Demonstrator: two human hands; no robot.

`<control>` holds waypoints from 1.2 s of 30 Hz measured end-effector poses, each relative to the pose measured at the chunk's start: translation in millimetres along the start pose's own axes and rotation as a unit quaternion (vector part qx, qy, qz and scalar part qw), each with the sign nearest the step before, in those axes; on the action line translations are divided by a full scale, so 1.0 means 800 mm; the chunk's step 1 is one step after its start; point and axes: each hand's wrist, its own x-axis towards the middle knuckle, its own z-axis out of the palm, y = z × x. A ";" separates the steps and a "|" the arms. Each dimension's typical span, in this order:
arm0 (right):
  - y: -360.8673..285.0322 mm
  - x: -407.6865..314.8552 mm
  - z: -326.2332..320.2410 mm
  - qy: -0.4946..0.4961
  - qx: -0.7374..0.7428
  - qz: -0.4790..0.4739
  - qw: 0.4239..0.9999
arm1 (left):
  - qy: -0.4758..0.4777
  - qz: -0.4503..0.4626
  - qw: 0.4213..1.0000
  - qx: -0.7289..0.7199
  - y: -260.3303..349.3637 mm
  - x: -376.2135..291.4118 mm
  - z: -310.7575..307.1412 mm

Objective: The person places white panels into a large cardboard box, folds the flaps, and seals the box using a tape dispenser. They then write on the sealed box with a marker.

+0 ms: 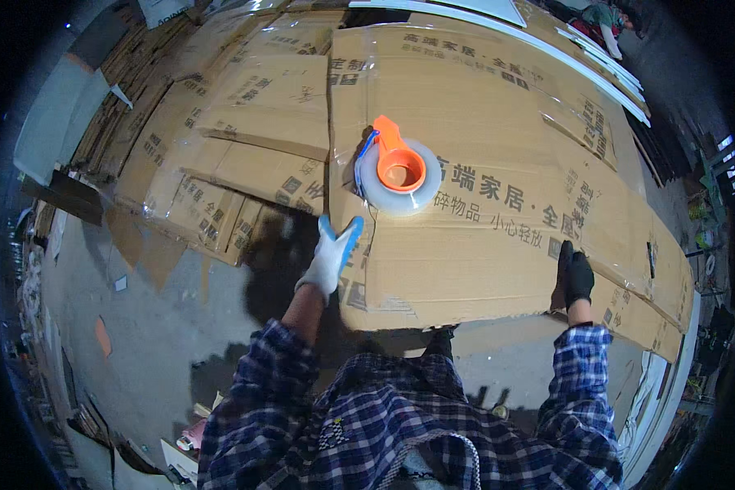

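Note:
My left hand (327, 257), in a white glove with blue on its fingers, is at the left edge of a large printed cardboard sheet (441, 269). Its thumb and fingers are spread, with nothing visible between them. My right hand (576, 278), in a black glove, lies against the cardboard near a fold at the right; whether it grips the edge is hidden. Flat on the sheet, beyond my left hand, rests a roll of clear packing tape (429, 199) on an orange tape dispenser (389, 138) with a blue edge.
Flattened cardboard pieces (275, 98) overlap on the left, some bound with clear tape. White strips (557, 55) run along the far edge. Another person (606, 27) is at the far right. Grey floor (153, 331) shows at the lower left, with scraps on it.

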 end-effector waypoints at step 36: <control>0.033 -0.119 0.042 0.050 0.307 -0.199 0.929 | -0.120 -0.165 0.975 -0.089 -0.044 0.023 -0.039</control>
